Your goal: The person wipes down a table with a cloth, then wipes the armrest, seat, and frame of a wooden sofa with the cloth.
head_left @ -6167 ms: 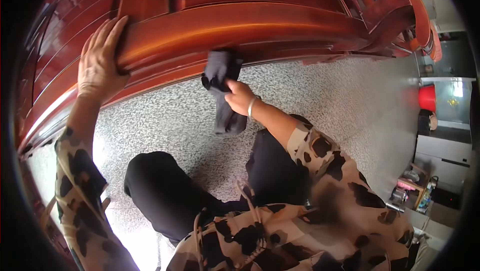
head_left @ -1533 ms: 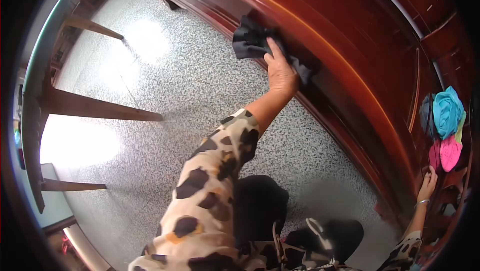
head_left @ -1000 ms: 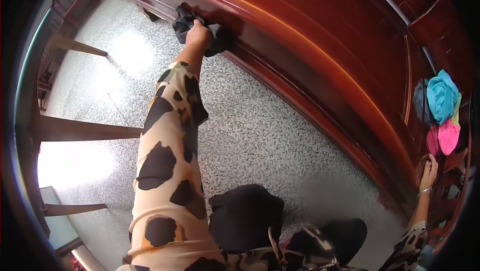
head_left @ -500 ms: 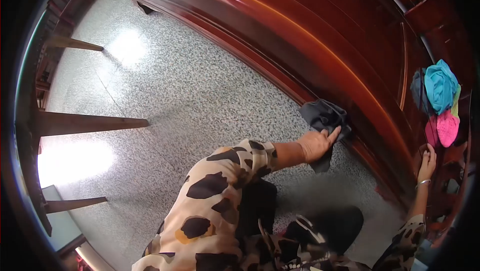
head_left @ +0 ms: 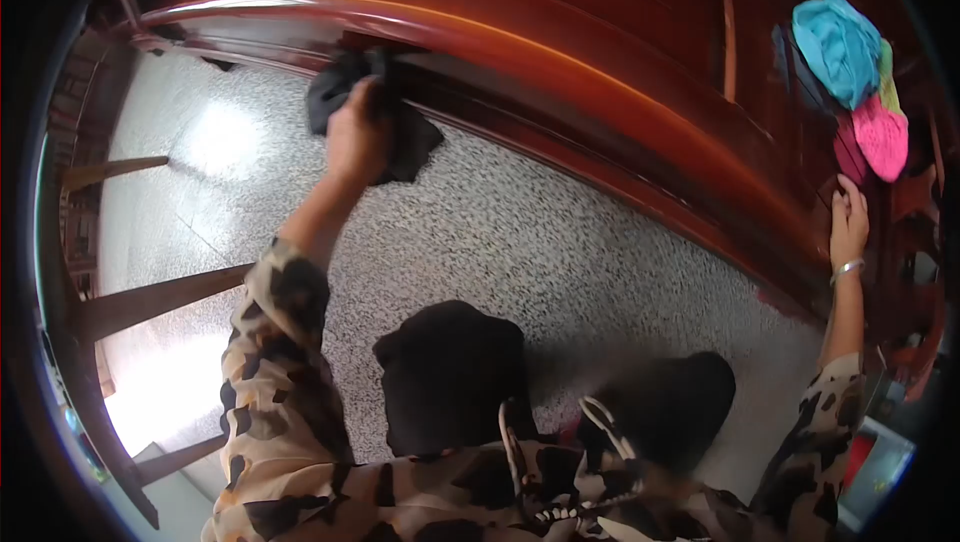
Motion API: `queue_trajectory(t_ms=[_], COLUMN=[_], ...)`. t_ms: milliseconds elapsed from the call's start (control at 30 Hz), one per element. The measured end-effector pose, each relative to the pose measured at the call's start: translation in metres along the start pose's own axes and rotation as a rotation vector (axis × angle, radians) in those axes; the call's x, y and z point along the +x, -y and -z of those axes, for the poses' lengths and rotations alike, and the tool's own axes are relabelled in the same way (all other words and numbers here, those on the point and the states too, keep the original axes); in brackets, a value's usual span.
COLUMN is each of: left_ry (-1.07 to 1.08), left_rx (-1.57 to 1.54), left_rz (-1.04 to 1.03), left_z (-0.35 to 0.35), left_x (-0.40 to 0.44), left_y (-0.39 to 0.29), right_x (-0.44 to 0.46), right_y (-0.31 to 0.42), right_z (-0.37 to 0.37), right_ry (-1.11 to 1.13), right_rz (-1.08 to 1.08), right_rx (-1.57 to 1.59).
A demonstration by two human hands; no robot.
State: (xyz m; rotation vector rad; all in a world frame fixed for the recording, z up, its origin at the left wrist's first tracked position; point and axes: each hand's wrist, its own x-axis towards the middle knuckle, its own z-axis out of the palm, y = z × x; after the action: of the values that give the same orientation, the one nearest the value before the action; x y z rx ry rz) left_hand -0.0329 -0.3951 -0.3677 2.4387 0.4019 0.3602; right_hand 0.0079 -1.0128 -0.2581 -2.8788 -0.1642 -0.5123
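"Watching that left hand (head_left: 355, 147) too? It's gripping a dark cloth (head_left: 412, 147)."

"Yes, it's clasping the bunched middle, though its fingers are partly hiding from me."

"And where is the cloth resting?"

"It's lying up against the lower front of the wooden bench (head_left: 600, 77), below the rounded front edge and toward the left end, with one loose corner drooping over the speckled floor (head_left: 560, 242)."

"How are you rating it for handling?"

"I'm judging it light, soft and limp; nothing about it is looking stiff or fragile. I'd be taking hold of the gathered middle, since pinching a corner would probably be letting the rest flop."

"What's the right hand (head_left: 849, 227) doing?"

"It's resting near the bench's right front corner, fingers reaching out nearly straight, apparently holding nothing. It's sitting just beside the pink cloth (head_left: 884, 137), but I'm not managing to tell whether they're touching. The turquoise cloth (head_left: 840, 47) is lying farther from the front edge."
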Motion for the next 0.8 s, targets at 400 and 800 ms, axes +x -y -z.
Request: queue_trajectory(t_ms=[400, 800], left_ry=[0.942, 0.397], left_rx=[0.125, 0.461], left_rz=[-1.021, -0.257], left_z=[-0.186, -0.052], left_x=[-0.144, -0.014], left_y=[-0.268, -0.008], right_x=[0.001, 0.006], right_y=[0.005, -0.005], right_z=[-0.001, -0.001], right_ry=[0.004, 0.026], right_rz=[-0.07, 0.031], right_rx=[0.063, -0.098])
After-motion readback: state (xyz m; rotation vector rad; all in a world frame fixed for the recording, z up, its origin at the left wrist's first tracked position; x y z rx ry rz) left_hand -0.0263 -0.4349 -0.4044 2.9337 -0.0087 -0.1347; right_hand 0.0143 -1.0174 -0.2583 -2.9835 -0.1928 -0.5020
